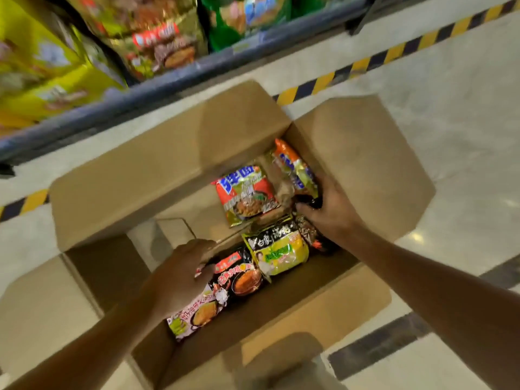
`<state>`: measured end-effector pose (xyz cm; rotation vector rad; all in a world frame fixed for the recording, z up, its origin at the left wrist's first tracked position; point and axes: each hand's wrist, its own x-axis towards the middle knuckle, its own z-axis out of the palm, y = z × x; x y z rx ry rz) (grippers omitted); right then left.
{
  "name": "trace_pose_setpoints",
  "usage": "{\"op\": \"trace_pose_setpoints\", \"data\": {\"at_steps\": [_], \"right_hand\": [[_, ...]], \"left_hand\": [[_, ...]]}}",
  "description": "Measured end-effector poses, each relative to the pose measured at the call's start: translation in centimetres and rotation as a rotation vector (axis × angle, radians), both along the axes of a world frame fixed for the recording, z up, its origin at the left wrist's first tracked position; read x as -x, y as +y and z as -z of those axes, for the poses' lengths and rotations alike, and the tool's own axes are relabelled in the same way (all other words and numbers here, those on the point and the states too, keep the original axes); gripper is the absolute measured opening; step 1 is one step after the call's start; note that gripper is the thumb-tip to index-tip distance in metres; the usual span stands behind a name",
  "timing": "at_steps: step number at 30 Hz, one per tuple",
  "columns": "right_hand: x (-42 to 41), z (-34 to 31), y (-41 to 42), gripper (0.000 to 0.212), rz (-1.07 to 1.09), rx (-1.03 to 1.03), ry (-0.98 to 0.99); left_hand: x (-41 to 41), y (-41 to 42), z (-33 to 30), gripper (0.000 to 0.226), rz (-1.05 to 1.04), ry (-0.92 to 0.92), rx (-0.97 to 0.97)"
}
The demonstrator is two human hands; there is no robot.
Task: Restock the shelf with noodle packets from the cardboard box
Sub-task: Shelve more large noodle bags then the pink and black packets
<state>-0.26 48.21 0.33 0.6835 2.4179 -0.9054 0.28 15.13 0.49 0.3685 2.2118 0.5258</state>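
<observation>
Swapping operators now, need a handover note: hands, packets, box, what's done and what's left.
Left hand: in the cardboard box, grip on the black packet at its near-left end.
Right hand: grip on the lower end of the orange-topped packet, which leans against the box's right wall.
Also in the box: a red packet lying flat, a yellow-green packet and a pink-and-white packet.
Shelf above the box holds stock already; how much came from this box cannot be told.
Left: lift out both gripped packets, shelve them, then the rest.
</observation>
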Motion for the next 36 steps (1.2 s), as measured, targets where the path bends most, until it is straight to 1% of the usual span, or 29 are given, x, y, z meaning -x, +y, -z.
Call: {"op": "trace_pose_setpoints", "data": {"at_steps": [2, 5, 7, 9, 11, 12, 14, 16, 17, 18, 19, 20, 21, 23, 24, 26, 29, 32, 36], "right_hand": [[1.1, 3.0, -0.8, 0.078, 0.061, -0.011, 0.023], [1.8, 7.2, -2.0, 0.079, 0.118, -0.044, 0.032], [1.6, 9.4, -2.8, 0.078, 0.131, -0.131, 0.075], [1.6, 10.6, -3.1, 0.075, 0.155, -0.221, 0.100], [1.4, 11.5, -3.0, 0.072, 0.144, -0.258, 0.030], [1.2, 12.0, -2.9, 0.067, 0.125, -0.252, -0.008], [1.1, 12.7, -2.6, 0.051, 0.147, -0.192, -0.023], [1.1, 12.6, -2.0, 0.039, 0.201, -0.166, 0.011], [1.2, 12.2, -1.5, 0.036, 0.212, -0.158, 0.030], [1.2, 11.6, -1.1, 0.035, 0.221, -0.138, 0.052], [1.0, 10.9, -0.8, 0.035, 0.229, -0.108, 0.084], [0.7, 10.0, -0.6, 0.035, 0.234, -0.078, 0.129], [0.2, 9.1, -0.4, 0.036, 0.233, -0.049, 0.183], [-0.9, 7.5, -0.3, 0.035, 0.237, 0.022, 0.266], [-1.3, 6.8, -0.2, 0.035, 0.252, 0.063, 0.278], [-1.9, 6.0, 0.0, 0.033, 0.268, 0.134, 0.264], [-3.0, 6.0, 0.6, 0.035, 0.281, 0.239, 0.276], [-4.1, 6.9, 0.7, 0.034, 0.345, 0.387, 0.307], [-5.2, 8.5, 1.3, 0.030, 0.384, 0.441, 0.333]], "left_hand": [[-1.7, -0.6, 2.6, 0.046, -0.086, -0.045, -0.013], [-4.6, -1.9, 5.2, 0.046, -0.258, -0.182, -0.054], [-6.2, -2.9, 6.3, 0.047, -0.280, -0.205, 0.015], [-6.9, -3.4, 6.7, 0.057, -0.261, -0.219, 0.050], [-7.3, -3.8, 7.4, 0.050, -0.249, -0.213, 0.102], [-7.5, -4.0, 7.7, 0.046, -0.247, -0.213, 0.139], [-7.1, -4.3, 7.9, 0.044, -0.262, -0.231, 0.153], [-6.1, -4.3, 7.7, 0.057, -0.210, -0.256, 0.125], [-5.6, -4.5, 7.8, 0.059, -0.200, -0.265, 0.104], [-5.0, -4.8, 8.1, 0.048, -0.206, -0.283, 0.106], [-4.4, -5.0, 8.6, 0.032, -0.220, -0.289, 0.105], [-3.6, -5.0, 8.9, 0.023, -0.249, -0.279, 0.100], [-2.5, -4.5, 9.1, 0.020, -0.266, -0.255, 0.092], [-0.5, -3.0, 9.2, 0.019, -0.232, -0.235, 0.093], [0.4, -2.1, 9.5, 0.020, -0.206, -0.242, 0.087], [1.9, 0.1, 10.8, 0.025, -0.235, -0.283, 0.094], [3.9, 4.2, 14.0, 0.035, -0.401, -0.332, 0.083], [5.2, 7.9, 17.2, 0.060, -0.711, -0.350, 0.018], [5.3, 10.9, 20.7, 0.069, -1.029, -0.399, 0.028]]}}
